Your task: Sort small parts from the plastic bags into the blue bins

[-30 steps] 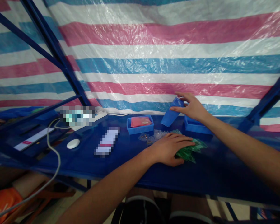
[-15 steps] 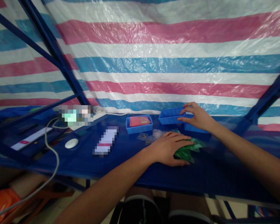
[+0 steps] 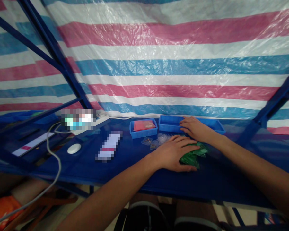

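My left hand lies palm down on a pile of green packets on the blue table, fingers curled over it. My right hand rests on the near rim of a blue plastic tray that now sits flat on the table, its fingers laid over the edge. A second blue tray stands just right of it. Another blue tray with a red sheet inside stands to the left. Small clear bags lie between the trays and my left hand.
A white mouse with a grey cable, a flat white device and a blurred box lie at the left. Blue metal frame bars rise at both sides. A striped tarp closes the back.
My right hand has brought the tilted blue tray down and set it flat on the table next to the red-sheet tray. My left hand has stayed on the green packets.
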Tool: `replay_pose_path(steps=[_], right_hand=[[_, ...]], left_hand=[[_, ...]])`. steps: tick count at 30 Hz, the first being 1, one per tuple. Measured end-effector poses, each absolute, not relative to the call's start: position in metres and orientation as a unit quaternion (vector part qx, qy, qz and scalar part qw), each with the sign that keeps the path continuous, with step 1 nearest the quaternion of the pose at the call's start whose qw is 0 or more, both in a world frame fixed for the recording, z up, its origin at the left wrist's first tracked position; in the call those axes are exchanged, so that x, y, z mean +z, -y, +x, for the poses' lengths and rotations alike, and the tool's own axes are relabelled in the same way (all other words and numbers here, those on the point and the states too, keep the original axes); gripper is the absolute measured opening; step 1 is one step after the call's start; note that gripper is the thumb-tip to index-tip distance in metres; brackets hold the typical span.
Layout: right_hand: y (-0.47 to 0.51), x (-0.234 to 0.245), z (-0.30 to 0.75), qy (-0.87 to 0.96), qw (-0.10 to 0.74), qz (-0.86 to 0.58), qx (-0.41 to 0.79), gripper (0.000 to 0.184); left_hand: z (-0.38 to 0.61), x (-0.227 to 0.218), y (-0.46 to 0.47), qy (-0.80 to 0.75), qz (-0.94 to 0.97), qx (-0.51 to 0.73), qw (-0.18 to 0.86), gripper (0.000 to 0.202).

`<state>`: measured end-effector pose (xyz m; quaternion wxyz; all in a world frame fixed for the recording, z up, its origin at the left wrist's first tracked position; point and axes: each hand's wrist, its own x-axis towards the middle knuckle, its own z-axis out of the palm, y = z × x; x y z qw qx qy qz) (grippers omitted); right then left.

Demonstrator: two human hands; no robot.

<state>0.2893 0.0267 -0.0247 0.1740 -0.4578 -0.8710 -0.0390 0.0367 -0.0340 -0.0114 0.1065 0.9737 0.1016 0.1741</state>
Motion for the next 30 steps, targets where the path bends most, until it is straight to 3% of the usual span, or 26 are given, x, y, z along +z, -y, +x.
replay_pose_path(steps=[9,16,22,27,30], right_hand=[[-0.018,-0.020,0.312,0.882,0.182,-0.434,0.009,0.038],[-0.010,-0.014,0.315,0.859,0.263,-0.432,0.075,0.047],[-0.006,-0.017,0.317,0.857,0.263,-0.436,0.076,0.049],[-0.002,-0.015,0.312,0.845,0.288,-0.445,0.070,0.048],[0.001,-0.015,0.311,0.843,0.291,-0.447,0.070,0.049]], left_hand=[[0.040,-0.014,0.035,-0.126,0.976,0.165,0.067,0.068],[0.050,-0.019,0.039,-0.182,0.968,0.169,0.031,0.070],[0.057,-0.019,0.042,-0.211,0.959,0.188,0.015,0.079],[0.049,-0.013,0.047,-0.204,0.958,0.199,0.034,0.106],[0.034,0.002,0.045,-0.216,0.952,0.213,0.027,0.099]])
